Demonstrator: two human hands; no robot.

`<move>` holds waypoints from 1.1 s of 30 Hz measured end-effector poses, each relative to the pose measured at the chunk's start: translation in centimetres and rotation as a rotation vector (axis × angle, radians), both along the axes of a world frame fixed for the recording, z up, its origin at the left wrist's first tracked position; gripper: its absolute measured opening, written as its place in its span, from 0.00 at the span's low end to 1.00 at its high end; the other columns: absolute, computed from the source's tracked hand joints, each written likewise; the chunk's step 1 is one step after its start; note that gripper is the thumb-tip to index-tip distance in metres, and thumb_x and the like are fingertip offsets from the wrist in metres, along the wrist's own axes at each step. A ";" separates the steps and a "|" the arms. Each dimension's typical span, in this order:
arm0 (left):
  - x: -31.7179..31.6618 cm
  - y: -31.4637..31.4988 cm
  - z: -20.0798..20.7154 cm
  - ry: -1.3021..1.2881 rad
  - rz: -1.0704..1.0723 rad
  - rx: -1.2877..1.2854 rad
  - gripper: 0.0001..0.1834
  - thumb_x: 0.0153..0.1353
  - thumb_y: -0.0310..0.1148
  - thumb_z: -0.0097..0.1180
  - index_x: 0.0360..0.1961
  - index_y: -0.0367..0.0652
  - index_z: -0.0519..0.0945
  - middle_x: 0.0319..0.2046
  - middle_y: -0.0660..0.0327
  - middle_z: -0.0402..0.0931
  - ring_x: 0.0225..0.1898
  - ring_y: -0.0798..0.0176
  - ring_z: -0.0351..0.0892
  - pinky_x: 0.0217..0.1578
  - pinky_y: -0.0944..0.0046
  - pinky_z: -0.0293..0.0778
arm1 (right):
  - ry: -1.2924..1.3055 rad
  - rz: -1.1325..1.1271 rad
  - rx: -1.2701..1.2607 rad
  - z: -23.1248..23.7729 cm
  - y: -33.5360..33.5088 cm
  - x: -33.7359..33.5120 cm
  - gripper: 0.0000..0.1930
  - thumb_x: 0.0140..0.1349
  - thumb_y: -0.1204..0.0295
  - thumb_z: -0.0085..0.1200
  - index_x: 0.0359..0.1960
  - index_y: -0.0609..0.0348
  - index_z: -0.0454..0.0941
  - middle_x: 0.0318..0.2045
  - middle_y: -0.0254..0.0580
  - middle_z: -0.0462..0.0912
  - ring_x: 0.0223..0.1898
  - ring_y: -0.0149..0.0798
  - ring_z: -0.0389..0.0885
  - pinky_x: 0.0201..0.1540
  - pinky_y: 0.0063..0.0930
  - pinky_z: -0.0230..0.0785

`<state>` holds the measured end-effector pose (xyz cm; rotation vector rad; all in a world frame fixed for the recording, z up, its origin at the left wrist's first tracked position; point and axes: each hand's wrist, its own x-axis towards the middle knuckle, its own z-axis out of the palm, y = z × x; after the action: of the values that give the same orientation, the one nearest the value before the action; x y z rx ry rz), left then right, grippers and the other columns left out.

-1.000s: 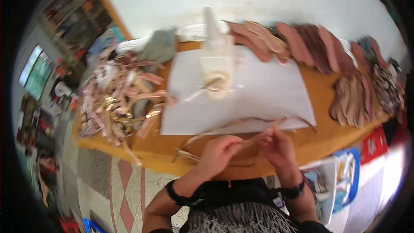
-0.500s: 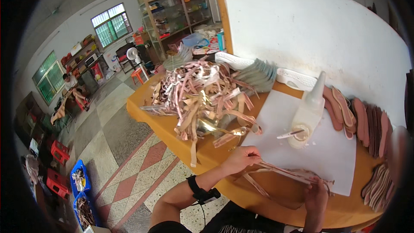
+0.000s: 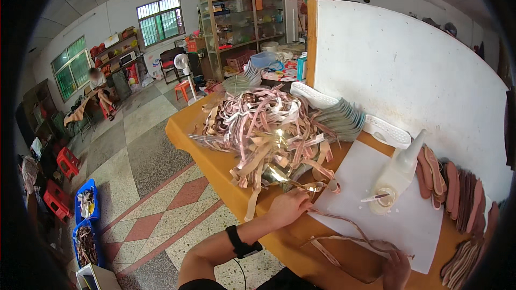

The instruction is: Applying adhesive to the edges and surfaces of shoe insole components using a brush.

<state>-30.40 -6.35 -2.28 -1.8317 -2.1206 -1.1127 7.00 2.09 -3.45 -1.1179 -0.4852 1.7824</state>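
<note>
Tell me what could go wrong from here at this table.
The left hand is right beside the tangled pile, so the thin strip running toward the right hand might snag in it. A stick juts from the open white container; a swung strip could catch it. A pale strip reaching toward the edge of the table could get dragged off.
</note>
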 end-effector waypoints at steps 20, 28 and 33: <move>-20.5 2.7 10.8 -0.114 0.593 0.114 0.35 0.47 0.49 0.56 0.51 0.39 0.63 0.41 0.43 0.67 0.46 0.41 0.66 0.46 0.54 0.64 | -0.497 0.141 0.577 -2.5 -1.5 -3.2 0.04 0.56 0.74 0.48 0.27 0.61 0.73 0.13 0.29 0.66 0.13 0.22 0.59 0.14 0.14 0.49; -13.9 8.9 7.3 0.148 0.619 -0.210 0.31 0.48 0.52 0.52 0.44 0.39 0.65 0.43 0.47 0.65 0.47 0.44 0.65 0.44 0.53 0.66 | -0.602 0.223 0.556 -1.8 -1.4 -3.5 0.05 0.57 0.73 0.48 0.27 0.61 0.73 0.14 0.32 0.70 0.14 0.23 0.65 0.15 0.13 0.55; -14.0 6.4 7.7 0.141 0.527 -0.241 0.29 0.49 0.52 0.50 0.41 0.36 0.68 0.41 0.47 0.68 0.45 0.45 0.67 0.42 0.52 0.67 | -0.600 0.245 0.521 -2.2 -1.0 -3.3 0.06 0.57 0.72 0.49 0.28 0.62 0.73 0.15 0.32 0.71 0.14 0.23 0.65 0.14 0.13 0.55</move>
<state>-44.35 0.05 5.38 -1.2483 -2.5169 -0.6093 3.69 1.07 -5.62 -1.2297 -1.4085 1.3613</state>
